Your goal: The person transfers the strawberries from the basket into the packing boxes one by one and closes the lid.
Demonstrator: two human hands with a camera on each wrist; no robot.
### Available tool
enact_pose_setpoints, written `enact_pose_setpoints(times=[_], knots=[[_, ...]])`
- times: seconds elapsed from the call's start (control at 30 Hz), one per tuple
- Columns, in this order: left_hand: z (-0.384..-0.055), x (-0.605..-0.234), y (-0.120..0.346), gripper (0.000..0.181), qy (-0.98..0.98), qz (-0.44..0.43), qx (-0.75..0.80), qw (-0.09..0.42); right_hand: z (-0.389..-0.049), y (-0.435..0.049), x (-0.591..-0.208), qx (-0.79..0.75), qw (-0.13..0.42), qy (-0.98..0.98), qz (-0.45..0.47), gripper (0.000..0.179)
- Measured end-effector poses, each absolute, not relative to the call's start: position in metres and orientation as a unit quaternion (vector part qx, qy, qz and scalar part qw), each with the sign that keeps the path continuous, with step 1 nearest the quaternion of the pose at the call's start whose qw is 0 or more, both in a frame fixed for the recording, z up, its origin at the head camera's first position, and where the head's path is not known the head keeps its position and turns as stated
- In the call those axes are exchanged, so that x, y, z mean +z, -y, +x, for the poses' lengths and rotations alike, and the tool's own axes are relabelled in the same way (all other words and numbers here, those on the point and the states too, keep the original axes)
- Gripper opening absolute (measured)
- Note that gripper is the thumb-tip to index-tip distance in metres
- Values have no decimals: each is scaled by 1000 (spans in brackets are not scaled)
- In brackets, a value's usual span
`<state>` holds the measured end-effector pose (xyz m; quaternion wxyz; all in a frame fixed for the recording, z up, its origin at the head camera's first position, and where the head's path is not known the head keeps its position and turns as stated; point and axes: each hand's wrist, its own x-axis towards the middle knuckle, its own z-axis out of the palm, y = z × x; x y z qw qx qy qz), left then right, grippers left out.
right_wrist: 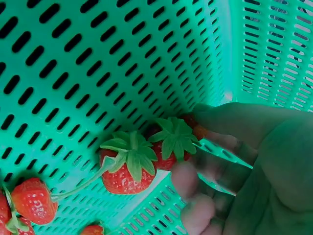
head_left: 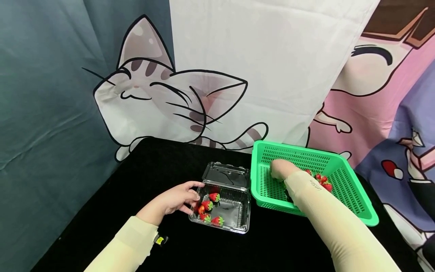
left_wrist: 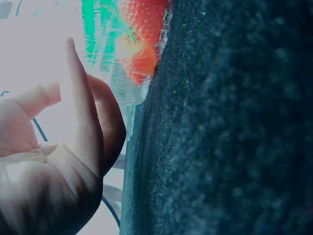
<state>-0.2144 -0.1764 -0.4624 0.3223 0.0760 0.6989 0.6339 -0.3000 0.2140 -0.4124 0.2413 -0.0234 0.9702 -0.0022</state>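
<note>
A clear plastic clamshell box, lid raised, sits on the black cloth with several strawberries along its left side. At its left wall is my left hand, fingers spread and touching the rim; in the left wrist view the fingers are extended. My right hand reaches down into the green basket. Between its thumb and fingers it pinches a strawberry, mostly hidden by the fingers. Beside those fingertips are leafy-topped strawberries on the basket floor.
The basket stands right of the box, nearly touching it, with more strawberries at its middle right. Black cloth covers the table. Printed cat fabric hangs behind it.
</note>
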Motion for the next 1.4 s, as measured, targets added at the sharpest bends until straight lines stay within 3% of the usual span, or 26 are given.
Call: enact_pose_setpoints(times=[0.3, 0.47, 0.6, 0.8, 0.97, 1.13, 1.23, 1.4], knots=[[-215, -463, 175, 55, -702, 75, 631, 322, -297, -220, -410, -41, 266, -963, -22, 18], [-216, -463, 174, 55, -702, 75, 632, 321, -292, -218, -409, -58, 233, -971, -25, 18], [-215, -463, 173, 55, -701, 74, 632, 323, -290, -217, -405, -68, 212, -974, -40, 33], [-215, -463, 172, 55, -700, 74, 633, 324, -285, -216, -389, -105, 165, -977, -85, 40], [-216, -463, 173, 55, -699, 73, 634, 324, -284, -218, -373, -135, 137, -977, -96, 40], [-216, -463, 173, 54, -699, 72, 634, 323, -279, -216, -348, -132, 100, -985, -57, 20], [-216, -463, 174, 54, -700, 69, 633, 324, -273, -212, -332, -147, 67, -986, -40, 33], [-215, -462, 176, 54, -700, 66, 633, 325, -261, -199, -311, -189, 12, -981, -42, 35]])
